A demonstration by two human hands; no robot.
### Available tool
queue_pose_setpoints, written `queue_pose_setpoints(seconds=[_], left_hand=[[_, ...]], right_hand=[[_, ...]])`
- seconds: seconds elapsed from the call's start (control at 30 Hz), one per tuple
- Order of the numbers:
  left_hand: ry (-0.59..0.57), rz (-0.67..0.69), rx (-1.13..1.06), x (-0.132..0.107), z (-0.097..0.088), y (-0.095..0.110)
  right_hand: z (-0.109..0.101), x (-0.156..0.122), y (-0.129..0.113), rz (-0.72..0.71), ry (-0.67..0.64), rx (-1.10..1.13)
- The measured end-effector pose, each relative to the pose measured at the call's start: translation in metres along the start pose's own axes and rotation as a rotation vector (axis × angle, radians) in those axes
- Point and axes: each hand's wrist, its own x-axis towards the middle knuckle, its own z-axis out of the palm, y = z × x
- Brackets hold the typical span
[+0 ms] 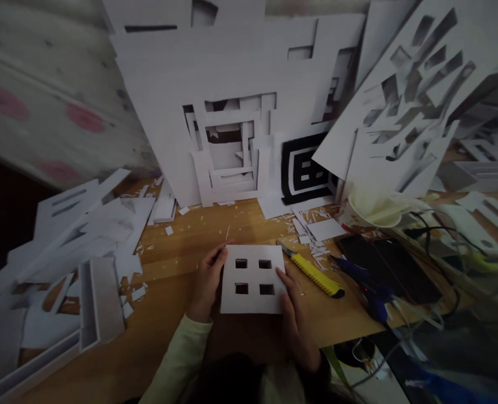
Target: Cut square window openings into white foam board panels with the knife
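Between my two hands I hold a white board piece (252, 275) with several small rectangular holes cut through it. My left hand (209, 280) grips its left edge, thumb near the upper left corner. Along the right edge, my right hand (294, 306) closes on the same piece, with fingers partly hidden behind it. A yellow utility knife (316, 274) lies on the wooden table (181, 247) just right of my right hand, its blade end pointing toward the upper left.
Large cut-out white sheets (160, 73) stand at the back beside a printed black pattern (288, 168). White offcuts (101, 224) pile up at left. Paper scraps, a paper cup (358, 216), dark phones (404, 266), a blue glue gun (366, 280) and cables lie to the right.
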Motion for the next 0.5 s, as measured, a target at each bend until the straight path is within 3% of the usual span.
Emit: queue_pose_setpoints(seconds=[0.23,0.33,0.4,0.5], left_hand=[[0.012,0.101,0.182,-0.001,0.005,0.002],[0.037,0.305,0.429,-0.014,-0.001,0.009],[-0.088,0.506,0.714,-0.03,-0.007,0.017],[-0.504,0.619,1.108,-0.054,-0.01,0.029]], right_hand=[[-0.003,0.004,-0.004,-0.053,-0.016,0.047],[-0.003,0.004,0.0,-0.016,-0.021,0.085],[-0.003,0.004,0.001,0.013,0.0,0.087],[-0.001,0.005,0.001,0.045,0.03,0.11]])
